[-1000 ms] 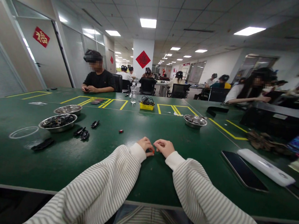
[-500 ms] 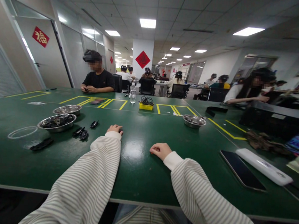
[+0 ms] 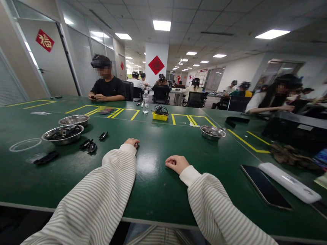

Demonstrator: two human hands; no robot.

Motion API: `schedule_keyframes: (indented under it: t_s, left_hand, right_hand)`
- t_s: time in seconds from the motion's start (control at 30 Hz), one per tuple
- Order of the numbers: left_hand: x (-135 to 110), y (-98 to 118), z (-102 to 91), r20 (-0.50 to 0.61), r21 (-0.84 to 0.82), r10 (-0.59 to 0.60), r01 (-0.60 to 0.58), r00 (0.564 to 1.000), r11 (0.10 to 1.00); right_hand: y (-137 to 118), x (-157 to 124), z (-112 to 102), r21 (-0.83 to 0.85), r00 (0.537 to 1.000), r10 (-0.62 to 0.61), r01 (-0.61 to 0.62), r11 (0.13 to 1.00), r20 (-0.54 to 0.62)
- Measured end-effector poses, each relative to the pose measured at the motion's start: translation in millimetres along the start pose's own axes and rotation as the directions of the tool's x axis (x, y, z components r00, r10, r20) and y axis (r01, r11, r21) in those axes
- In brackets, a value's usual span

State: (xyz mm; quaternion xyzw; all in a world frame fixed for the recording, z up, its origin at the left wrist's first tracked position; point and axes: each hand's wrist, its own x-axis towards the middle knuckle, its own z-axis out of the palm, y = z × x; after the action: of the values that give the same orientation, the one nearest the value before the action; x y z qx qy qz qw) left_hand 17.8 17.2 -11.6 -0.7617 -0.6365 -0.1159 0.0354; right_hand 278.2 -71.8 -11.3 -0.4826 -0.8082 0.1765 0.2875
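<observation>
My left hand (image 3: 133, 142) rests on the green table with its fingers curled down, mostly turned away from me. A dark bit shows at its right side, too small to name. Closer to me, my right hand (image 3: 177, 164) lies on the table, fingers bent and pressed together; whatever they hold is hidden. Left of my left hand are loose black plastic parts (image 3: 89, 146) and one more small black part (image 3: 103, 136). A metal bowl (image 3: 61, 141) of black parts stands beyond them, beside a second metal bowl (image 3: 73, 124).
At left are a clear plastic cup (image 3: 27, 150) and a black strip (image 3: 46, 158). Ahead stand a bottle (image 3: 145, 102), a yellow box (image 3: 160, 116) with cables and a metal bowl (image 3: 212, 137). A phone (image 3: 265, 186) and white device (image 3: 289, 183) lie right. Other people sit around.
My left hand has slid a little to the right along the table. My right hand has hardly moved; a small red spot seen at its fingertips before no longer shows.
</observation>
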Motion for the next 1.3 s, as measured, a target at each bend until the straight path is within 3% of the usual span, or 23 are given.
schedule_keyframes:
  t_s: [0.17, 0.33, 0.53, 0.67, 0.8, 1.07, 1.3]
  left_hand:
    - [-4.5, 8.6, -4.4, -0.086, -0.078, 0.001, -0.007, 0.996, 0.997]
    - [-13.7, 35.1, -7.3, -0.147, -0.173, 0.172, -0.197, 0.974, 0.965]
    - [-38.0, 78.3, -3.2, -0.194, -0.208, 0.452, -0.487, 0.871, 0.848]
    - [-51.6, 97.6, -2.7, -0.219, -0.208, 0.540, -0.579, 0.813, 0.788]
    - [-55.3, 102.3, -3.4, -0.227, -0.208, 0.551, -0.593, 0.803, 0.778]
    - [-54.6, 100.1, -1.0, -0.308, -0.210, 0.562, -0.631, 0.768, 0.747]
    - [-53.7, 98.4, 1.6, -0.356, -0.143, 0.622, -0.698, 0.698, 0.701]
  right_hand:
    - [1.2, 0.4, 0.0, -0.018, 1.000, 0.030, -0.029, 0.999, 0.003]
    - [2.4, -0.2, 0.2, -0.095, 0.999, 0.039, -0.040, 0.995, -0.013]
    - [2.1, 1.0, -1.0, -0.216, 0.999, -0.003, -0.005, 0.976, -0.037]
    - [1.5, 2.3, -0.9, -0.216, 1.000, -0.024, 0.020, 0.976, -0.013]
    - [1.4, 2.4, -0.8, -0.216, 0.999, -0.049, 0.043, 0.975, -0.020]
    - [1.8, 2.7, 0.6, -0.040, 0.998, 0.058, -0.060, 0.997, -0.038]
    - [5.8, 4.4, -2.4, -0.039, 0.999, 0.050, -0.050, 0.998, 0.004]
